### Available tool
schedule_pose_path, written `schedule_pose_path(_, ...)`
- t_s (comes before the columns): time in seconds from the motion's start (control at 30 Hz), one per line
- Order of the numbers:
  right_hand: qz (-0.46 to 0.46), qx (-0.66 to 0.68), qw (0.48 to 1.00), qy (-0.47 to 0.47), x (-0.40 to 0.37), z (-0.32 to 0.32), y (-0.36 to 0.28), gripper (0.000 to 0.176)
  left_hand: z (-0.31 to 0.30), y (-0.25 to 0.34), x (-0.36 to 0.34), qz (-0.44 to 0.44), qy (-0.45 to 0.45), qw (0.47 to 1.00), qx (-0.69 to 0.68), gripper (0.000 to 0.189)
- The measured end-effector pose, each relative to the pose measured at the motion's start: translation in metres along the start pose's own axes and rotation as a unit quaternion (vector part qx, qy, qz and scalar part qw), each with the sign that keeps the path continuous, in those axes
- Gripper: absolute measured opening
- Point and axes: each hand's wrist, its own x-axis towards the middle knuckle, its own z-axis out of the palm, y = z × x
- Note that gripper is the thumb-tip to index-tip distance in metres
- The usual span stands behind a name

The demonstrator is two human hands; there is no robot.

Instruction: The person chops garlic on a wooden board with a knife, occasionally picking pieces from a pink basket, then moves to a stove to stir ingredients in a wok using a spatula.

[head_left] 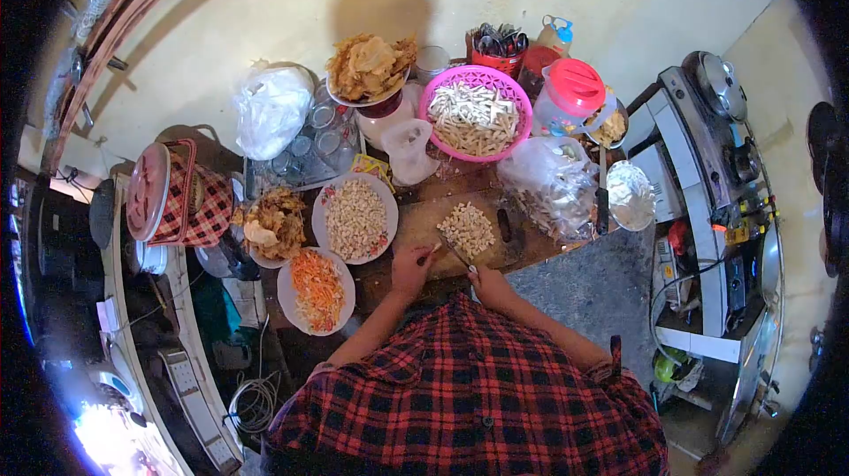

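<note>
My right hand [489,285] is closed around the handle of a knife [459,256], whose blade points up and left over the wooden cutting board [416,221]. At the board's near edge, my left hand [410,271] pinches a small pale piece of food [436,248], close to the knife tip. A heap of pale diced food [468,229] lies on the board just beyond the blade. Left of the board, a white plate [388,204] holds more pale cubes. Nearer me, another plate [284,295] carries shredded orange and white food.
A pink basket [524,132] of pale strips stands at the back. Plastic bags [550,186], a pink-lidded jug [573,91], a foil-lined bowl [631,197] and a black-handled knife [602,209] sit right. Glasses [325,142] and fried food [274,226] stand left; a stove [707,131] is far right.
</note>
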Motion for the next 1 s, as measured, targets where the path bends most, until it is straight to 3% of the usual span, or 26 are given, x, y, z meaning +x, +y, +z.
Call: schedule_pose_path(1.0, 0.003, -0.095, 0.995, 0.016, 0.010, 0.022, -0.022, 0.025, 0.002, 0.002, -0.006, -0.018, -0.010, 0.998, 0.067, 0.011)
